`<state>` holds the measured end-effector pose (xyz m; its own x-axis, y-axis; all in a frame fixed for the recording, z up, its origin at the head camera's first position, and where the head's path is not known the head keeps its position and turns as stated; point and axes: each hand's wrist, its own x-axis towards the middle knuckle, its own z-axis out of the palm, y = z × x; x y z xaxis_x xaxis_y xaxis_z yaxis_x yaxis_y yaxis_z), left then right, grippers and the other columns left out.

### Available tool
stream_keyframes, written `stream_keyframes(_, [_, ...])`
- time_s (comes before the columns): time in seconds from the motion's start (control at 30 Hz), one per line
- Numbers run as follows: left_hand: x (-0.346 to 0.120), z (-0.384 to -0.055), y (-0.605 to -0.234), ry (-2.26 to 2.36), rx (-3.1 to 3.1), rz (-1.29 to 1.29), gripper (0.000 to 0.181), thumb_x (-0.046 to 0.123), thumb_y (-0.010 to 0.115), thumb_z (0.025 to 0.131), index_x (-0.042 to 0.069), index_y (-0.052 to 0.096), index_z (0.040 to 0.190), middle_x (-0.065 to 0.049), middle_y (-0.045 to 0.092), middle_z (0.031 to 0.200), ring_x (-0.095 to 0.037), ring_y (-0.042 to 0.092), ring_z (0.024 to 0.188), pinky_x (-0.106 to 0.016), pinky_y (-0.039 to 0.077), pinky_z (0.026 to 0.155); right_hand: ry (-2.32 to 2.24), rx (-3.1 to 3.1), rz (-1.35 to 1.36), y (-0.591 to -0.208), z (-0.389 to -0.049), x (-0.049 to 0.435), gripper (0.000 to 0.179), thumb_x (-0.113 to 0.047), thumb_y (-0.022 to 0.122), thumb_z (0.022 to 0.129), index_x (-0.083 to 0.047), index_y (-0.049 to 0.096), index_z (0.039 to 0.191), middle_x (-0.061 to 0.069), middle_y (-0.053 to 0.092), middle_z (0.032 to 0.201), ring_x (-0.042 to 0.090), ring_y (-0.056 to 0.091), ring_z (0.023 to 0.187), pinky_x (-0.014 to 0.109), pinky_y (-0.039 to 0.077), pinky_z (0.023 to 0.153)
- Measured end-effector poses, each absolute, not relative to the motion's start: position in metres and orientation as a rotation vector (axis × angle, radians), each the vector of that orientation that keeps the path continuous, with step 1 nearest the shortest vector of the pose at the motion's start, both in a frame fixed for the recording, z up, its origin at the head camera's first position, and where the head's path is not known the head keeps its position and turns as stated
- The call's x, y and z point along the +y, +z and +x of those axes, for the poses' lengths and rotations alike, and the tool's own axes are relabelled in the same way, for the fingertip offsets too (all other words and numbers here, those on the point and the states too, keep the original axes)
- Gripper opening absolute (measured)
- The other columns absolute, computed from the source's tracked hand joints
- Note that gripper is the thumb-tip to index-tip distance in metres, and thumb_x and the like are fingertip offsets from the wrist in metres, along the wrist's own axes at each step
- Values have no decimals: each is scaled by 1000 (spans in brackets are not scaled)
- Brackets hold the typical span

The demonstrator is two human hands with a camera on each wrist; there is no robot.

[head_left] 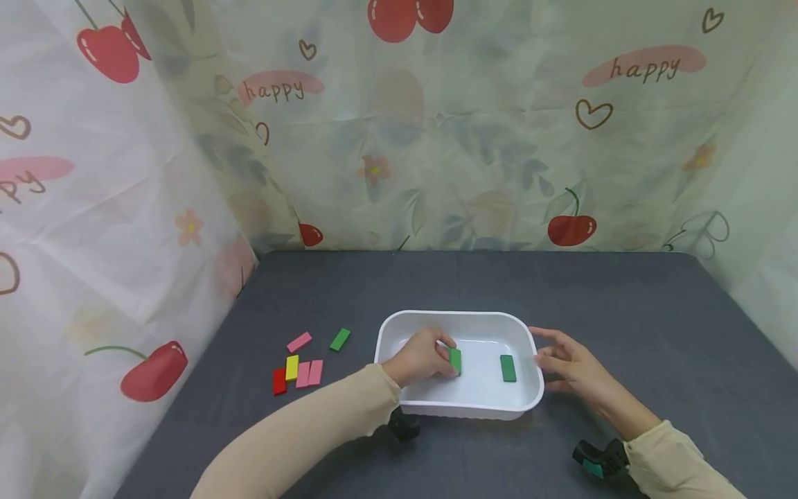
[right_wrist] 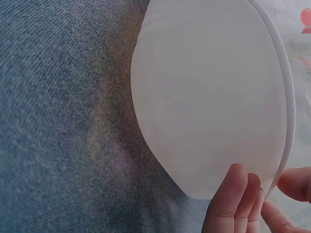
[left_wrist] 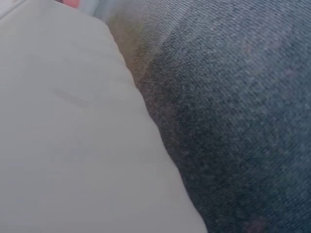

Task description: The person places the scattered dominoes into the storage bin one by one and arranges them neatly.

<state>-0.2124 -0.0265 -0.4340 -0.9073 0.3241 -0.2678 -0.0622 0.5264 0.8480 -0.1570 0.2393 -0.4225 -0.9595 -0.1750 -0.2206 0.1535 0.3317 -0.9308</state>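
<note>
In the head view my left hand [head_left: 425,357] reaches into a white tray [head_left: 461,407] and pinches a small green block [head_left: 456,360] between thumb and fingers. Another green block [head_left: 508,369] lies on the tray floor, nearer its right end. My right hand [head_left: 576,367] is at the tray's right end, fingers fairly straight. From the right wrist, the fingers [right_wrist: 227,199] rest along the outside of the tray wall [right_wrist: 209,97], with fingertips at the rim. The left wrist view shows mostly the tray's outer side [left_wrist: 82,126]; my left hand's grip is hidden there.
Left of the tray lie a red block [head_left: 279,381], a yellow block [head_left: 291,368], several pink blocks [head_left: 299,342] and a green block [head_left: 339,339]. A dark cloth [head_left: 499,457] covers the table. Printed curtains [head_left: 467,173] hang behind and beside it.
</note>
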Motion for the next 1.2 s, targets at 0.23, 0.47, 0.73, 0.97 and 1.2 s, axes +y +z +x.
stream_keyframes(0.23, [-26,-209,-435,1296,2407,223,39,-4,81,68,4,66,103,-4,60,77,-13,58,66,-22,48,60,-1656,2330,-15,-422,-157,238,65,-23,61,95,-6,29,149,20,58,112,25,59,103,48,55,82])
stream_keyframes(0.47, [-26,-206,-436,1257,2448,253,39,-3,82,68,3,66,103,-3,59,74,-12,57,62,-21,45,58,-1655,2319,0,-423,-157,238,66,-22,61,95,-6,28,150,20,58,114,24,59,103,48,55,82])
stream_keyframes(0.73, [-26,-205,-432,1246,2437,237,43,-1,83,69,4,64,107,-3,60,75,-13,58,63,-22,46,59,-1659,2314,-20,-425,-157,238,66,-22,60,96,-5,26,150,21,58,114,24,59,103,48,55,81])
stream_keyframes(0.97, [-34,-202,-424,1222,2390,191,43,2,81,72,2,61,109,-5,65,79,-15,60,70,-26,46,66,-1667,2300,-1,-425,-158,238,66,-23,62,95,-7,28,149,19,59,113,23,59,103,47,55,82])
stream_keyframes(1.2, [-34,-201,-421,1196,2345,161,43,1,81,70,0,65,110,-5,66,83,-16,58,74,-27,46,71,-1654,2317,0,-424,-158,239,67,-26,62,95,-7,29,150,20,59,115,25,59,106,49,55,84])
